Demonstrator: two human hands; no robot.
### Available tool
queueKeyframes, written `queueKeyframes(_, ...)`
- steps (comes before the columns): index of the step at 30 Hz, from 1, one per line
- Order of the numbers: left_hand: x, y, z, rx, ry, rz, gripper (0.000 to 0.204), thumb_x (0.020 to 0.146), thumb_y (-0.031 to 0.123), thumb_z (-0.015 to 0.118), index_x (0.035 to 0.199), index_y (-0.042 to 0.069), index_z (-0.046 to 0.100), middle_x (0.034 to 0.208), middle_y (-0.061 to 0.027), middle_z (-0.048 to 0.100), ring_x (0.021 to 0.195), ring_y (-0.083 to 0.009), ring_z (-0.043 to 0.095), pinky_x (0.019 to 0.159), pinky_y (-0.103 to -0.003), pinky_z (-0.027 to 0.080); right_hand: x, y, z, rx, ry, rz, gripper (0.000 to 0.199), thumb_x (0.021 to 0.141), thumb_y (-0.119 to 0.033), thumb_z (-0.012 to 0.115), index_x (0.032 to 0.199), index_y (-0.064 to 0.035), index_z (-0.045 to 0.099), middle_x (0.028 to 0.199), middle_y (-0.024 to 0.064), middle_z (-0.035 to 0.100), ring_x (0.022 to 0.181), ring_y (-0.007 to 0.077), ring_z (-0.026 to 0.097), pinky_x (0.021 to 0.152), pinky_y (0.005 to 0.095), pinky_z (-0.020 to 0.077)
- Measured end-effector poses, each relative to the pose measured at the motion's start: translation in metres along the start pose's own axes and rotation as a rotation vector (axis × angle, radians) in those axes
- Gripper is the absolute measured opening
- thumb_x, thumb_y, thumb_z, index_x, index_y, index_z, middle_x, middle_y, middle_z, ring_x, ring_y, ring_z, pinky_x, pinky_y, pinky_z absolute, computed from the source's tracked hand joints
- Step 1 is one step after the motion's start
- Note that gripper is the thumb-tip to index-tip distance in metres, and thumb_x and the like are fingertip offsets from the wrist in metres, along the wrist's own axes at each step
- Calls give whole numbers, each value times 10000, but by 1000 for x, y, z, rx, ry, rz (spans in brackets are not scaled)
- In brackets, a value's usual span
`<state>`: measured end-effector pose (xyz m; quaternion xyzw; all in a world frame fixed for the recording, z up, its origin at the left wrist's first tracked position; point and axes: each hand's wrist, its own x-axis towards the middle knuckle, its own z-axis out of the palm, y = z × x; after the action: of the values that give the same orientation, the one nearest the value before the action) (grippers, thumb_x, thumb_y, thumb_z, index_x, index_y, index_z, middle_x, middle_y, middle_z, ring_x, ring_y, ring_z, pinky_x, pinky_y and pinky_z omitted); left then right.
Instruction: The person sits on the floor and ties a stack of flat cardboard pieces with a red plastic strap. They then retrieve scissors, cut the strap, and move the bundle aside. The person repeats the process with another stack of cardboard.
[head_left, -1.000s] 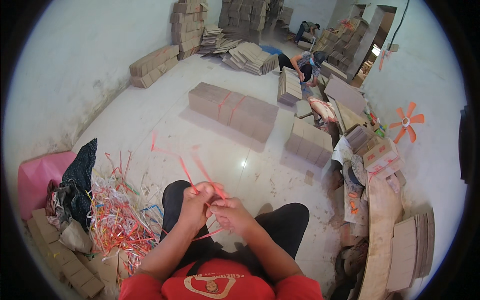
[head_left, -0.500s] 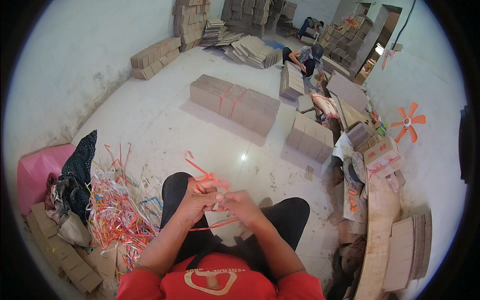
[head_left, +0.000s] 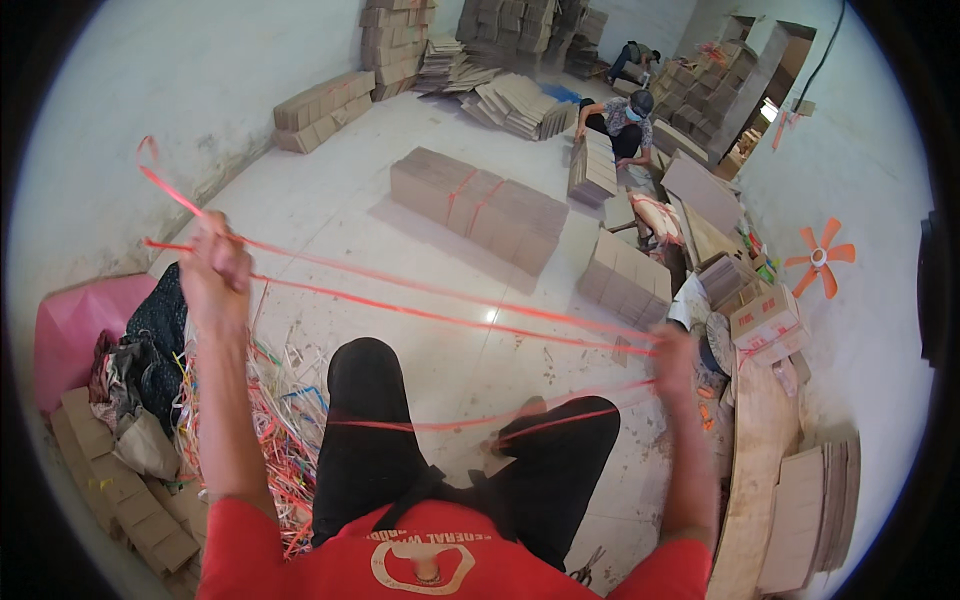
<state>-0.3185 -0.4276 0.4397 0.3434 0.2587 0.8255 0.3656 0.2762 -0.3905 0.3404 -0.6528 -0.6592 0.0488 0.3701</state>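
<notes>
Arms flung wide here: the left hand (head_left: 213, 265) is raised high on the left, fist closed around the red plastic strap (head_left: 440, 305); the right hand (head_left: 672, 362) sits lower on the right, blurred, apparently pinching the other end, though its grip is hard to make out. The strap's long axis runs taut between them, sloping down left to right above the black-trousered knees (head_left: 370, 400); a looped tail (head_left: 150, 160) flicks up beyond the left fist, so both hands hold it equally.
</notes>
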Motion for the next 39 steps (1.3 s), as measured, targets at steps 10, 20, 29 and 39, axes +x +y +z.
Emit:
queueKeyframes(10, -56, -119, 32, -70, -52, -469, 218, 928, 221, 483, 818, 50, 559, 496, 71, 324, 367, -38, 262, 335, -202, 204, -120, 122, -298, -1265, 115, 505, 357, 770, -277, 681, 1056, -86, 584, 890, 159, 643, 883, 349, 610, 702, 463, 483)
queueKeyframes(20, -143, -155, 123, -227, -403, -824, 236, 901, 250, 554, 863, 18, 579, 517, 36, 361, 420, -43, 285, 394, -193, 244, -88, -83, -73, 467, -347, 114, 669, 698, -3, 600, 1316, -35, 347, 1321, 149, 393, 1177, 323, 452, 786, 355, 508)
queueKeyframes(29, -143, -148, 104, -250, -239, -767, 240, 901, 232, 547, 890, -6, 578, 529, 53, 361, 437, -40, 281, 399, -199, 226, -102, -196, 79, 1077, -767, 480, 210, 856, -132, 555, 1001, 11, 604, 757, 80, 598, 578, 126, 561, 438, 221, 445)
queueKeyframes(39, -100, -143, 78, -198, -48, -533, 238, 902, 237, 551, 881, 1, 572, 487, 55, 328, 390, -39, 249, 358, -199, 219, -115, -178, 69, 828, -647, 448, 203, 880, -164, 535, 823, 4, 633, 540, 2, 507, 424, 59, 440, 382, 191, 330)
